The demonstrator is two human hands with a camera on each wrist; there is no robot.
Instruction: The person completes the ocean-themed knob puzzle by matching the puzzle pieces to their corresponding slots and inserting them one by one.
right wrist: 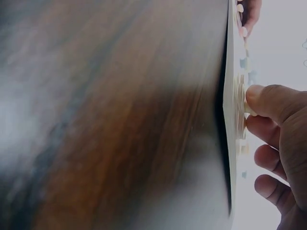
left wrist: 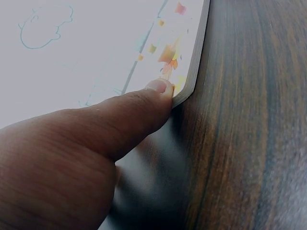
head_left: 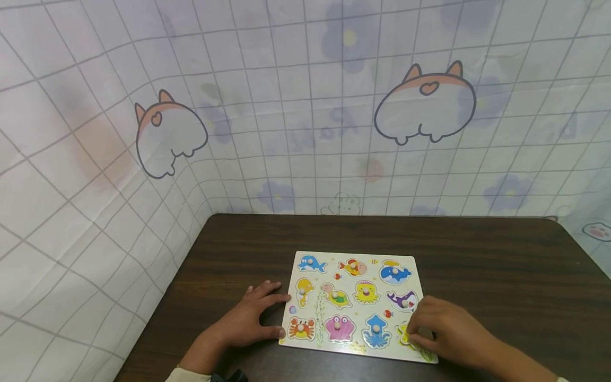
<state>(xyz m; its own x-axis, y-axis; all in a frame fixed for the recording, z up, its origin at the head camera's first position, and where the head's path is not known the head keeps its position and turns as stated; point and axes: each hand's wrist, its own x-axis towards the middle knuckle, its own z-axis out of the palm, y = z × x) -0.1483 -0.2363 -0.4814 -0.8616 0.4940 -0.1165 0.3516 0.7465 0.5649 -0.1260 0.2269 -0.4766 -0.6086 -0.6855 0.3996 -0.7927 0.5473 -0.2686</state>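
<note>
A white wooden peg puzzle board point(head_left: 350, 281) lies on the table. My left hand point(head_left: 250, 318) is at its left side, fingers spread; in the left wrist view the outstretched thumb point(left wrist: 139, 108) rests on the board's corner. At the near right corner my right hand point(head_left: 444, 329) covers part of a yellow piece point(head_left: 402, 334). The right wrist view shows its thumb and index finger pinching a small knob point(right wrist: 249, 109) on a piece at board level; the other fingers are curled. Close to that hand are a purple whale piece point(head_left: 401, 300) and a blue squid piece point(head_left: 376, 337).
Other knobbed pieces fill the board, among them a crab point(head_left: 297, 335), a pink shell point(head_left: 346, 334), a turtle point(head_left: 341, 301) and an octopus point(head_left: 366, 298). The dark wood table point(head_left: 501, 276) ends at a printed cloth point(head_left: 305, 106) behind and at left. A dark object point(head_left: 234, 376) shows by the left wrist.
</note>
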